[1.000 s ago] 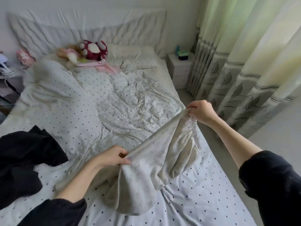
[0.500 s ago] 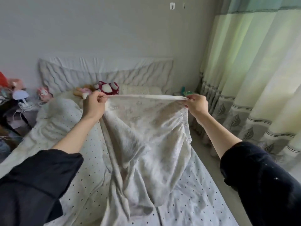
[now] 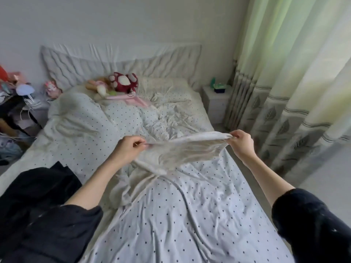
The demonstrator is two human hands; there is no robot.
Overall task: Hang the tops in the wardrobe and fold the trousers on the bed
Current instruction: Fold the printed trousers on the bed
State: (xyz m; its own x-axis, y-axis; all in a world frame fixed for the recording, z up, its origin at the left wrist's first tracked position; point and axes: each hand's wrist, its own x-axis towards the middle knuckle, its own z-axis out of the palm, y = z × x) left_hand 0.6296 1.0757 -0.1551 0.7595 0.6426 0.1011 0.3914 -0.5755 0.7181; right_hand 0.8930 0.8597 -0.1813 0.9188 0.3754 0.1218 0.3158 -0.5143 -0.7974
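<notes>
At the centre of the frame both hands hold a pale garment, most likely trousers, stretched by what looks like the waistband just above the bed. The left hand pinches one end with curled fingers; the right hand pinches the other, right of centre. The lower part of the cloth trails onto the dotted sheet toward the lower left, bunched and creased. Judging by this, the step in hand is laying the trousers out flat before folding. The next move calls for lowering the waistband onto the sheet, smoothing the legs, then bringing one leg over the other. A dark garment lies heaped at the lower left, untouched, perhaps a top to hang.
</notes>
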